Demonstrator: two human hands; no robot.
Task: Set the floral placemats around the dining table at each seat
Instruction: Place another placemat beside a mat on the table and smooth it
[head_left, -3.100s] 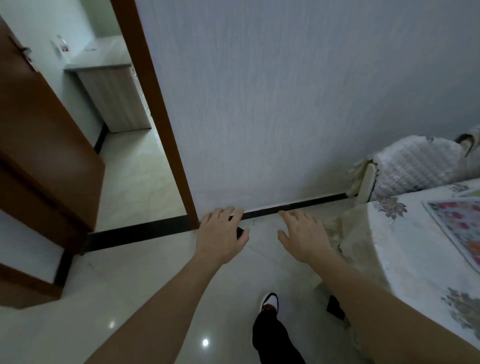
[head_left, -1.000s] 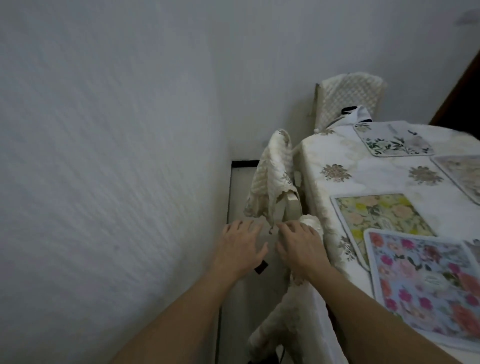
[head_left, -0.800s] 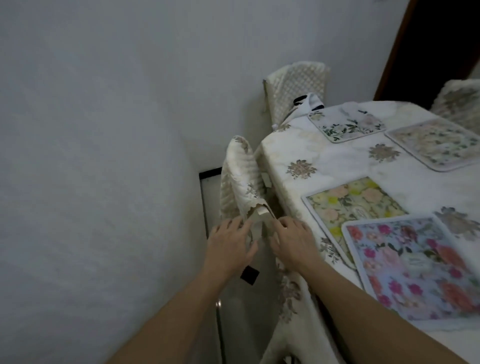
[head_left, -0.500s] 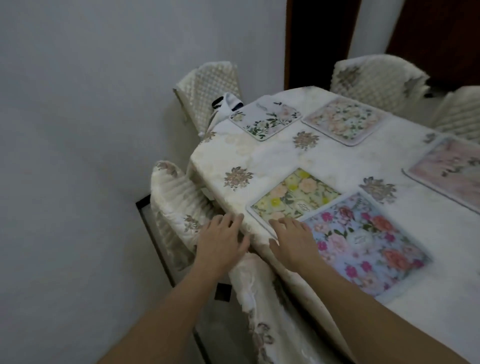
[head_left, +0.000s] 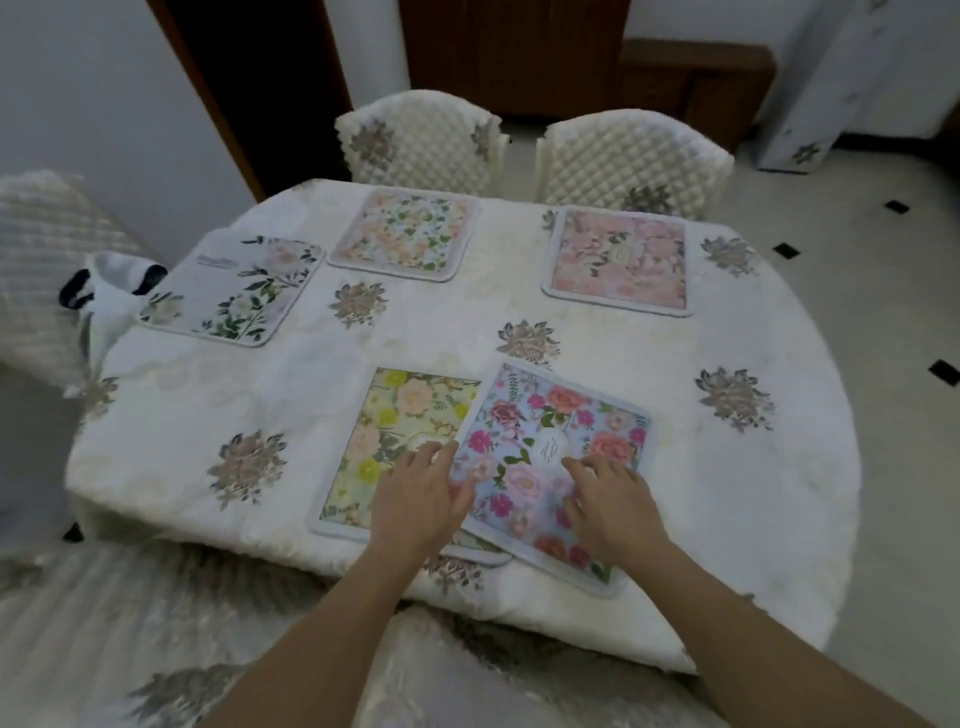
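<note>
Several floral placemats lie on the dining table (head_left: 779, 493) with its cream cloth. A blue placemat with pink roses (head_left: 540, 441) lies skewed at the near edge, overlapping a yellow placemat (head_left: 400, 415). My left hand (head_left: 421, 499) rests flat, fingers apart, over the seam between the two. My right hand (head_left: 608, 504) lies flat on the blue one. A white placemat with green leaves (head_left: 239, 291) is at the far left. A peach-and-green placemat (head_left: 405, 234) and a pink placemat (head_left: 621, 260) lie along the far edge.
Two quilted cream chairs (head_left: 421, 140) (head_left: 634, 161) stand at the far side, another chair (head_left: 41, 249) at the left, and covered chair backs (head_left: 130, 623) right below me. A white-and-black cloth item (head_left: 109, 291) hangs at the table's left corner. Tiled floor (head_left: 883, 260) is on the right.
My view swung from the wall and doorway round to face the table. Both hands moved from the chair beside the table up onto the two near placemats.
</note>
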